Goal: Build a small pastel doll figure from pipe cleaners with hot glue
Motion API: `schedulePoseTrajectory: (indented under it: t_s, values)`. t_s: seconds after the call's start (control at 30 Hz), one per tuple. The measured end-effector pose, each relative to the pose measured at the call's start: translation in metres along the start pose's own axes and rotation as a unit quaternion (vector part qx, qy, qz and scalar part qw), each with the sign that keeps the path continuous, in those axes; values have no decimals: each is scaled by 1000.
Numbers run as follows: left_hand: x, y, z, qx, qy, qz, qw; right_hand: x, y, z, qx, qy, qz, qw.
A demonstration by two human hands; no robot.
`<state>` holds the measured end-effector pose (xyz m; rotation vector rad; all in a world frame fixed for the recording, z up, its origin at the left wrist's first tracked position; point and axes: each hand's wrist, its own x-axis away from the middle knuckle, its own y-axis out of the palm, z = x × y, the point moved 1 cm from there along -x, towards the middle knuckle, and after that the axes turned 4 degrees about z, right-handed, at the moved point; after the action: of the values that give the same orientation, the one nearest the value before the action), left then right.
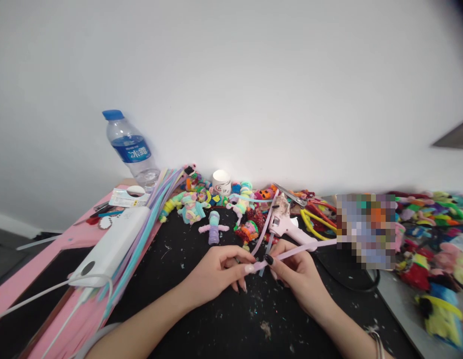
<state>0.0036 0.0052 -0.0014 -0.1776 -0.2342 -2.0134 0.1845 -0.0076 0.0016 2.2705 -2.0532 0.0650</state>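
Note:
Between both hands, above the black mat, I hold a pale purple pipe cleaner [309,247]. My left hand [224,269] pinches it between thumb and fingers. Right beside it, my right hand [291,264] grips the same strip, whose long end runs off to the right and another length curves up behind. Just beyond my right hand lies a pink hot glue gun [285,219]. A small pipe-cleaner figure [214,228] with a purple body and pink arms lies past my left hand.
A bundle of pastel pipe cleaners [141,249] lies at left beside a white power bank [111,244] with cables. A water bottle [132,149] leans against the wall. Scissors [291,194], yellow-handled pliers [315,224], a paper cup [221,183] and several colourful figures line the back.

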Motion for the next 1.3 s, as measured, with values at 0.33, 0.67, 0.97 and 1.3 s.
schedulePoseTrajectory:
  t_s: [0.33,0.67,0.97,1.3]
  values:
    - [0,3,0,31,-45,-26,998,-1,1,2,0,-17,-19,1000]
    - [4,5,0,80,-34,-24,996,0,3,1,57,-55,-20,997]
    - [3,5,4,92,-50,-1,995,5,1,-2,108,-88,-5,990]
    - [3,3,1,71,-13,18,997,10,4,2,240,-151,-25,959]
